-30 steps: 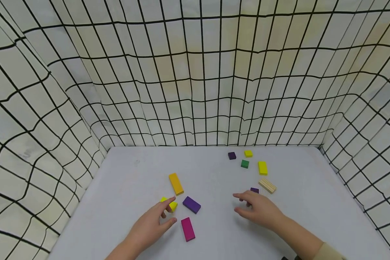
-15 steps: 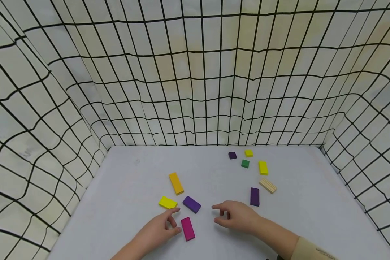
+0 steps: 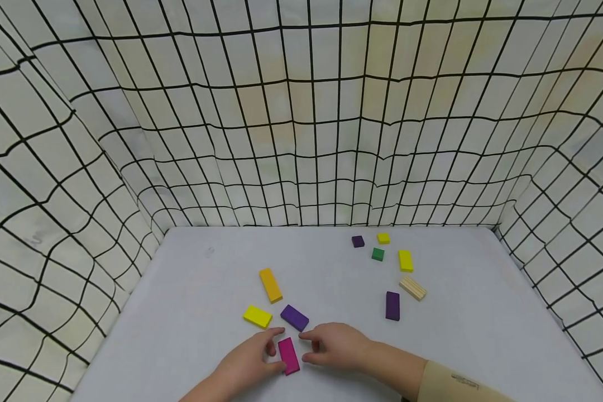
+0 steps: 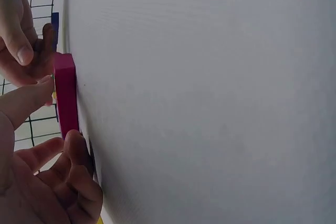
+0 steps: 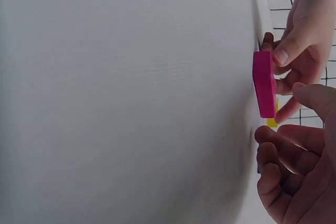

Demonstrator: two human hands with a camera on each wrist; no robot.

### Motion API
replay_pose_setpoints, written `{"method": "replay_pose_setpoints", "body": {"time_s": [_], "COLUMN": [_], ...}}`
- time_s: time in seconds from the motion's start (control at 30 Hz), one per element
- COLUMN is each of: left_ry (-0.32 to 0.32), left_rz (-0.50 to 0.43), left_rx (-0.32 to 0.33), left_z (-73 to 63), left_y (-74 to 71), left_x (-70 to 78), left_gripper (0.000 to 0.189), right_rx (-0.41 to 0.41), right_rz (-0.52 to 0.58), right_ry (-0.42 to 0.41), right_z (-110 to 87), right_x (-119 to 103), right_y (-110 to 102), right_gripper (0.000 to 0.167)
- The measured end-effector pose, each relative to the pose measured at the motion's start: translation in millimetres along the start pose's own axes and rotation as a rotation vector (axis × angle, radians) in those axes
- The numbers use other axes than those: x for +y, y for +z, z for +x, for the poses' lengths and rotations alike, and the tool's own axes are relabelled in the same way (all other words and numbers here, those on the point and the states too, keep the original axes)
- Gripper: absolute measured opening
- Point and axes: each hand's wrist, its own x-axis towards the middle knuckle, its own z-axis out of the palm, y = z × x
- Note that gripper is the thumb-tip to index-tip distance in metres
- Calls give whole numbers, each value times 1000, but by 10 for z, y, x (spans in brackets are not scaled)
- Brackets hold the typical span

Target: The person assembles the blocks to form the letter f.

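A magenta block point(image 3: 288, 356) lies flat on the white table between the two hands. My left hand point(image 3: 248, 357) is at its left side, the thumb at the block's lower left edge and the index finger just beyond its far end. Whether the thumb touches is hard to tell. To the right, my right hand point(image 3: 339, 346) holds nothing; its loosely bent fingers and thumb point at the block with a small gap. The left wrist view has the magenta block point(image 4: 66, 95) between the hands. A purple block point(image 3: 295, 317) lies just beyond the fingertips.
A yellow block point(image 3: 258, 316) and an orange block point(image 3: 271, 285) lie beyond the left hand. Farther right are a dark purple block point(image 3: 392, 306), a ridged wooden block point(image 3: 412, 288), another yellow block point(image 3: 405, 261) and several small ones. Black netting point(image 3: 311, 153) surrounds the table's far sides.
The right hand has moved left from near the dark purple block, uncovering it, to beside the magenta block. The left hand has shifted slightly right and nearer, uncovering the yellow block.
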Motion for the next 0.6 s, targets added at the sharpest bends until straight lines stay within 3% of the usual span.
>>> {"method": "replay_pose_setpoints", "body": {"time_s": [0.33,0.6], "left_ry": [33,18], "left_rz": [48,44], "left_rx": [21,-11], "left_z": [-22,-33], "left_y": [44,39], "left_x": [10,18], "left_gripper": [72,68], "right_rx": [-14,-15], "right_rz": [-32,-60], "right_ry": [-18,-22], "right_z": [119,158], "right_x": [-42,-55], "right_y": [102,145], "right_gripper": [47,46]}}
